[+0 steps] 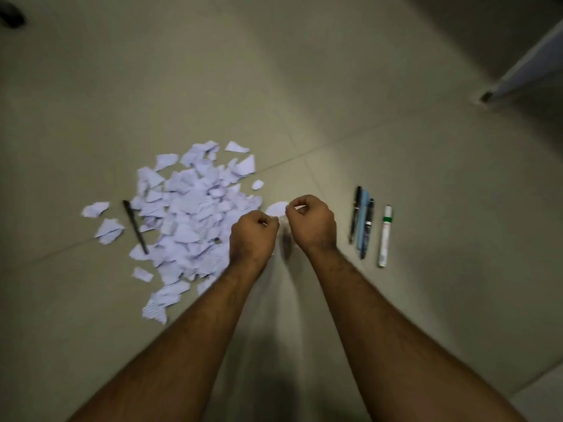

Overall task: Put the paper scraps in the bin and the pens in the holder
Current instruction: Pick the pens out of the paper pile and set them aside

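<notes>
A heap of white torn paper scraps (195, 214) lies on the tiled floor, left of centre. A black pen (135, 226) rests at the heap's left edge. To the right, three pens (362, 220) lie side by side, with a white marker (385, 236) beside them. My left hand (254, 236) and my right hand (312, 222) hover close together between the heap and the pens, fingers curled. A small paper scrap (275, 208) is pinched between their fingertips. No bin or pen holder is in view.
Loose scraps (100, 219) lie apart on the heap's left. A pale door or panel edge (524, 71) stands at the upper right, and a dark object (12, 15) sits in the top left corner. Tile floor (426, 300) surrounds everything.
</notes>
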`<state>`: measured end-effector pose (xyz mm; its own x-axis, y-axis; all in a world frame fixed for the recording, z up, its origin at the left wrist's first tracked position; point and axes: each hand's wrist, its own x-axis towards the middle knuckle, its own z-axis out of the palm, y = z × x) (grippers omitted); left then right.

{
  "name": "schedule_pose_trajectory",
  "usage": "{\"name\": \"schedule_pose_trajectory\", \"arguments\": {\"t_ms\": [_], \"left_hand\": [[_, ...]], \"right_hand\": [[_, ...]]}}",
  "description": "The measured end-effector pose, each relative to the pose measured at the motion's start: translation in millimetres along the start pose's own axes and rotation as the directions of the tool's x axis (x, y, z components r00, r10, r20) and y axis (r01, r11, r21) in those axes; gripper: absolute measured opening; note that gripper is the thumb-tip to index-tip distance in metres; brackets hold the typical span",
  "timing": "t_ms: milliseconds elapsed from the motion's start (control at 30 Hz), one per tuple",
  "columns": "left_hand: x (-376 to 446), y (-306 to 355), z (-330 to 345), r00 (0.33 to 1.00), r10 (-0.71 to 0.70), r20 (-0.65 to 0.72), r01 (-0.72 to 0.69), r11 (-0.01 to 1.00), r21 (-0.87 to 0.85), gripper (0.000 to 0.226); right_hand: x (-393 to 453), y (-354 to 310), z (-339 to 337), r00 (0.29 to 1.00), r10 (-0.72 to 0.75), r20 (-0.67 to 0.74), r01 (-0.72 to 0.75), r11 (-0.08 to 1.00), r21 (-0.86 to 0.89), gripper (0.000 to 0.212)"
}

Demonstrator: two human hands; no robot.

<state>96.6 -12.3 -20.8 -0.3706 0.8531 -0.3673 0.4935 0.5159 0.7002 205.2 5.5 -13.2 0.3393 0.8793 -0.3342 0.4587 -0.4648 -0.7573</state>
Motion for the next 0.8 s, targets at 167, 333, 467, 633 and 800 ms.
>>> {"name": "schedule_pose_trajectory", "arguments": {"t_ms": [167,333,467,633,800], "left_hand": [[13,-40,-79,0.956,-0.095,-0.278,0.113,0.992,0.051,0.018],[39,-96,-140,0.835,-0.277,-0.476,0.298,0.954,-0.032,0.024],[59,-120,-148,0.846,-0.313,-0.432,0.394,0.912,0.109,0.043],[72,-120,-153,0.851,-0.353,-0.389,0.419,0.902,0.099,0.034],[75,-117,-160,0.842,-0.393,-0.369,0.428,0.904,0.015,0.042]], "right_hand": [[-35,-52,78,0.948,-0.229,0.223,0.239,0.971,-0.022,0.026],[-66,-72,139,0.830,-0.422,0.364,0.504,0.847,-0.168,0.035],[-72,-72,162,0.772,-0.452,0.447,0.608,0.729,-0.313,0.046],[-72,-57,172,0.718,-0.443,0.537,0.685,0.590,-0.428,0.047],[-72,-48,172,0.679,-0.508,0.531,0.731,0.535,-0.424,0.048]]}}
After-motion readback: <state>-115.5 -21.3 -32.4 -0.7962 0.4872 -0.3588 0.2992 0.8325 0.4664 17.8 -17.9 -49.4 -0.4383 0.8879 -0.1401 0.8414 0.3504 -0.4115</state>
